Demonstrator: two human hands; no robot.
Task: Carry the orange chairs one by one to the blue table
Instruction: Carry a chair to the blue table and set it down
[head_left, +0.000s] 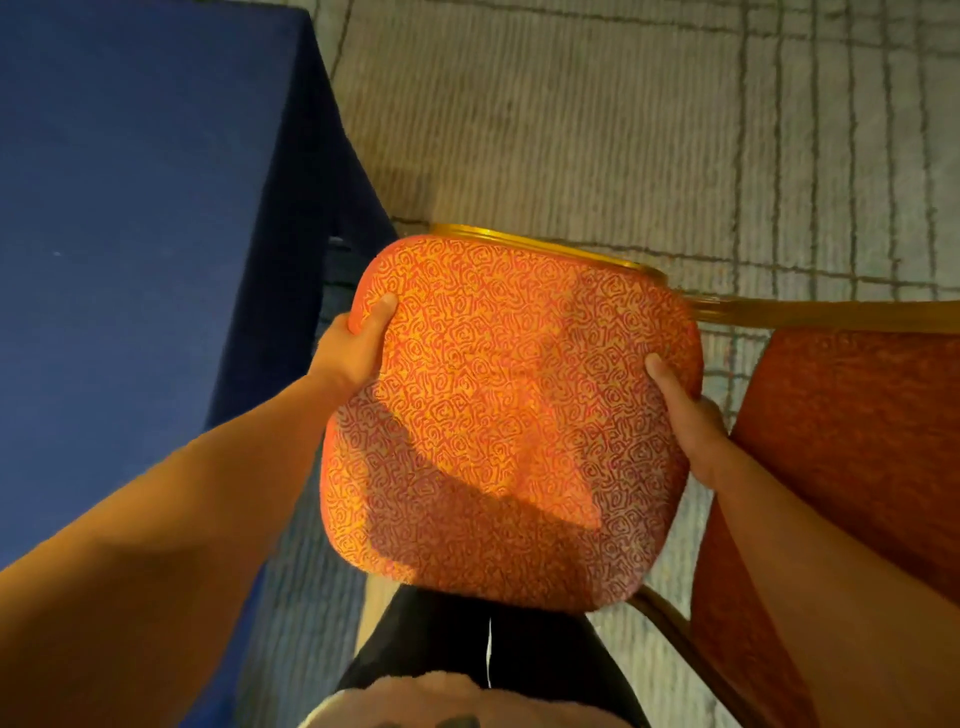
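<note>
Blue table (130, 234) crowds the left; open carpet (597, 130) lies ahead.

Chair (509, 415) sits between table (130, 260) and second chair (857, 431).

I take this for a banquet or function room, the hotel sort. The blue table (130, 208) wears a dark cloth (304, 234) that hangs down its side. The orange chair (498, 415) and the second chair (857, 426) beside it are upholstered on gold metal frames (540, 244), and grey carpet (597, 130) with a line pattern covers the floor.
</note>
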